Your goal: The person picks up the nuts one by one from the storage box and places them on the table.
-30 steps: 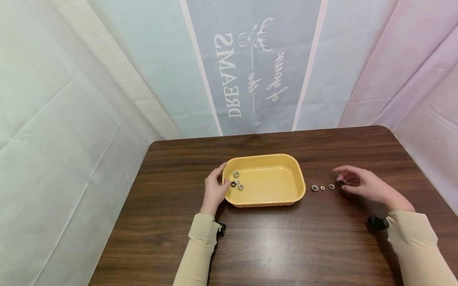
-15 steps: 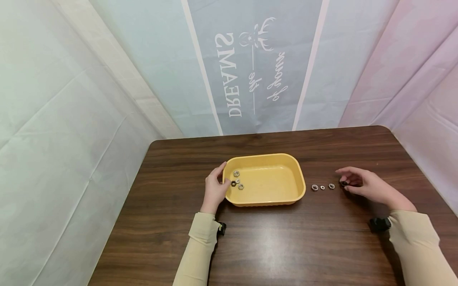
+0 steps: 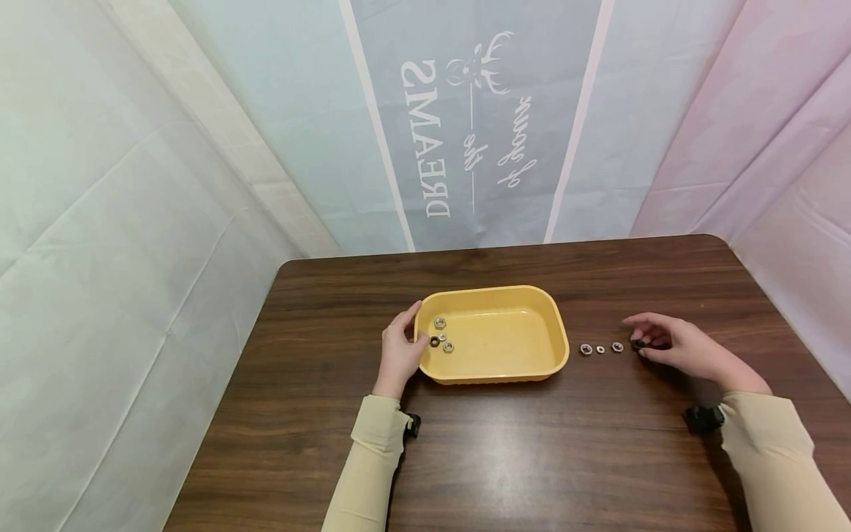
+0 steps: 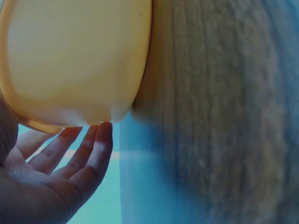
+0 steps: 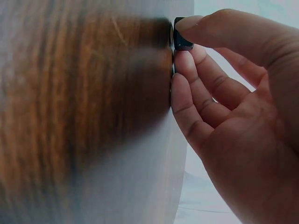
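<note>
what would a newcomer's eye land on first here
Probably the bright yellow tray on the dark wooden table, its left end gripped by the left hand, with four small pieces inside near that end. Next, perhaps, the right hand, pinching a black nut just right of a row of three silvery pieces. Large white lettering also stands out on the backdrop behind.

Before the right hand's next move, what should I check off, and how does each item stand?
1. Left hand grips the yellow tray at its left end: ok.
2. Four small pieces lie inside the tray: ok.
3. Three silver pieces form a row right of the tray: ok.
4. Right hand free: not ok, it pinches a black nut.
5. Black nut clear of the table: cannot tell.
</note>
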Demonstrator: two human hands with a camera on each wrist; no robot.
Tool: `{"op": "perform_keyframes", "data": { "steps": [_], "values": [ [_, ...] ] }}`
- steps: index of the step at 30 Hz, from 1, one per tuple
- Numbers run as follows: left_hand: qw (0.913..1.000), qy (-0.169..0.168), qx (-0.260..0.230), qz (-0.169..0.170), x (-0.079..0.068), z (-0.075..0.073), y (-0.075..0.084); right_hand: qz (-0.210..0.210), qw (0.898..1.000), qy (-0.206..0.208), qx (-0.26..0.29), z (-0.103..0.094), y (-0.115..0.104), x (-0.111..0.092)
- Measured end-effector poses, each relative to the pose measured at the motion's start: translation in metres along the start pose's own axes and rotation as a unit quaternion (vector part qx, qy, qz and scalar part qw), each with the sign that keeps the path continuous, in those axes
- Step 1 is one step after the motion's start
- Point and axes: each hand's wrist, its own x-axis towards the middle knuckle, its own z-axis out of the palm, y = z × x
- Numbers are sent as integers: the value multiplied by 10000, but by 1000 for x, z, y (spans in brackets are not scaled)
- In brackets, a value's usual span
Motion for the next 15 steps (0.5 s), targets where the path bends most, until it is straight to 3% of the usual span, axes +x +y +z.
{"op": "perform_keyframes", "data": {
  "steps": [15],
  "values": [
    [9999,-70,-39,-110,0,-2,3,127,9999,-39,-10,1,-3,0]
  ]
}}
